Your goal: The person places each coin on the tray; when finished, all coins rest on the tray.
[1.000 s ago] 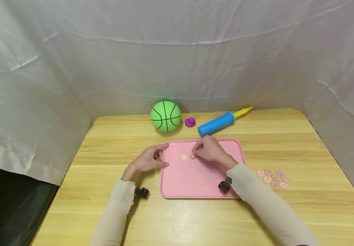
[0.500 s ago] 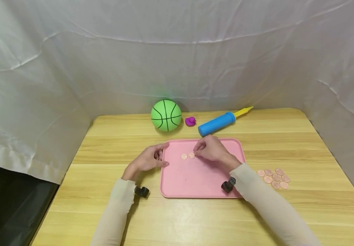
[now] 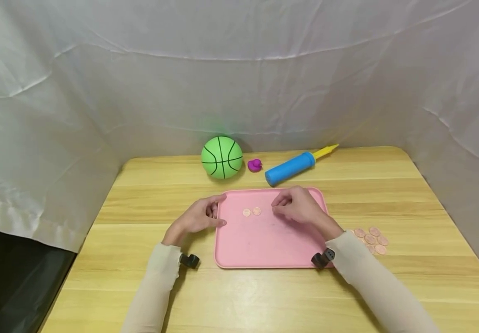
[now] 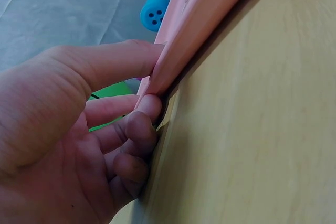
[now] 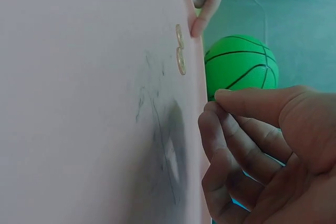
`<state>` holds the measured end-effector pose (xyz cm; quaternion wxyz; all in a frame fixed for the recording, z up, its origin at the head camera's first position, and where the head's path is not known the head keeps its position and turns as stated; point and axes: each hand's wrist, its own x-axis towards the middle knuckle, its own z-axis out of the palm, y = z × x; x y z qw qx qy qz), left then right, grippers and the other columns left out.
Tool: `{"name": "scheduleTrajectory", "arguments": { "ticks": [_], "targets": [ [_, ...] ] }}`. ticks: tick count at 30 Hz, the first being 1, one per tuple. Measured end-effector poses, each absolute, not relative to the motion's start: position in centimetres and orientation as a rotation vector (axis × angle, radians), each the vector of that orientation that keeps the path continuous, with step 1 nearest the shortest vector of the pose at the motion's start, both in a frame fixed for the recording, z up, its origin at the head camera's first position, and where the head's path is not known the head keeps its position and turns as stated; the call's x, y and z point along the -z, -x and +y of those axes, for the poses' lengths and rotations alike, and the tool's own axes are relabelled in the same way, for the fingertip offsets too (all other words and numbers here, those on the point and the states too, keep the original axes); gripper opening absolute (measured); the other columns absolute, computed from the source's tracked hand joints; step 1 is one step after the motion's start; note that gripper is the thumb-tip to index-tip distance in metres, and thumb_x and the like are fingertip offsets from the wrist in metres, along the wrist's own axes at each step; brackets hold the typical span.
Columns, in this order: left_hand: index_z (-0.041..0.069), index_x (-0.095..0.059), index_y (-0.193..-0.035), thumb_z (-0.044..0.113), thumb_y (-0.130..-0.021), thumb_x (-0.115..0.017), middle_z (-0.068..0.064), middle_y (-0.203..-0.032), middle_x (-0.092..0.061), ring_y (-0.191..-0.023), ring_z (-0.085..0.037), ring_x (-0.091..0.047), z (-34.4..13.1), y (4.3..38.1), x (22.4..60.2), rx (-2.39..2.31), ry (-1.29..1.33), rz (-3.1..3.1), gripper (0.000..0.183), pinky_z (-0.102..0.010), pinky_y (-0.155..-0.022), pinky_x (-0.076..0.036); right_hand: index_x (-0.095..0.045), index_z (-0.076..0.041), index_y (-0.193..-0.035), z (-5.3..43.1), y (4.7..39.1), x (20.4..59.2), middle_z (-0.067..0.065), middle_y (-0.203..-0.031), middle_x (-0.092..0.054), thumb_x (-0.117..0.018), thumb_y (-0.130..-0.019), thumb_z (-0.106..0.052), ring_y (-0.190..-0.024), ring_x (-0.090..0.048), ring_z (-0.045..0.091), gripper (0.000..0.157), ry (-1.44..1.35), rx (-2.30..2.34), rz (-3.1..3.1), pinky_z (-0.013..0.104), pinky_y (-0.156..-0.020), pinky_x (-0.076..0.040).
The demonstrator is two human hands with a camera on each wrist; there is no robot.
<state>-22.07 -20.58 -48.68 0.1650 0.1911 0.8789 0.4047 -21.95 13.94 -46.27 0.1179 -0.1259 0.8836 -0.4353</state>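
Note:
My left hand [image 3: 197,215] grips the left rim of a pink tray [image 3: 243,259]. In the left wrist view its thumb [image 4: 123,62] lies over the rim, with curled fingertips at the outer side. Two copper coins lie flat side by side near the tray's back left: a left coin [image 3: 246,212] and a right coin [image 3: 257,211]. My right hand [image 3: 299,205] hovers over the tray, right of both coins. Its fingers are loosely bent, and thumb and fingertips come close together with nothing visible between them in the right wrist view.
Several more copper coins [image 3: 370,239] lie on the wooden table [image 3: 264,300], right of the tray, partly covered by the right sleeve. Behind the tray are a green ball [image 3: 221,158], a purple rubber duck [image 3: 254,165] and a blue hand pump [image 3: 291,169] with a yellow nozzle.
My right hand has let go of the right coin, leaving it flat beside the other, and has moved right. The left hand keeps its hold on the tray.

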Motion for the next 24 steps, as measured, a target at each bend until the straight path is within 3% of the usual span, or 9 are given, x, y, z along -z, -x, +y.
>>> {"name": "scheduleTrajectory", "arguments": {
  "ticks": [7, 15, 24],
  "targets": [
    [0.004, -0.047, -0.164, 0.014, -0.092, -0.088, -0.006, -0.098, -0.060, -0.083, -0.016, -0.051, -20.6, 22.0, 48.5, -1.155, -0.532, 2.507, 0.084, -0.021, -0.069, -0.044, -0.084, -0.006, -0.100, 15.4, 20.9, 46.4, 0.007, -0.088, -0.080, -0.084, -0.093, -0.008, -0.070, -0.066, 0.013, 0.008, 0.413, 1.306, 2.659, 0.025, -0.064, -0.055],
    [0.003, -0.048, -0.164, 0.015, -0.092, -0.088, -0.005, -0.097, -0.059, -0.082, -0.016, -0.051, -20.6, 21.9, 48.5, -1.150, -0.529, 2.516, 0.083, -0.021, -0.069, -0.043, -0.084, -0.009, -0.098, 18.1, 19.8, 46.3, 0.005, -0.091, -0.079, -0.083, -0.094, -0.010, -0.084, -0.068, 0.017, 0.004, 0.350, 1.200, 2.783, 0.028, -0.076, -0.055],
    [0.002, -0.047, -0.164, 0.016, -0.092, -0.088, -0.005, -0.097, -0.060, -0.082, -0.015, -0.051, -20.6, 22.0, 48.6, -1.154, -0.544, 2.507, 0.083, -0.021, -0.068, -0.043, -0.083, -0.006, -0.104, 21.7, 18.9, 46.2, 0.009, -0.094, -0.080, -0.082, -0.096, -0.014, -0.082, -0.068, 0.017, 0.011, 0.253, 1.217, 2.787, 0.023, -0.068, -0.056]
  ]
}}
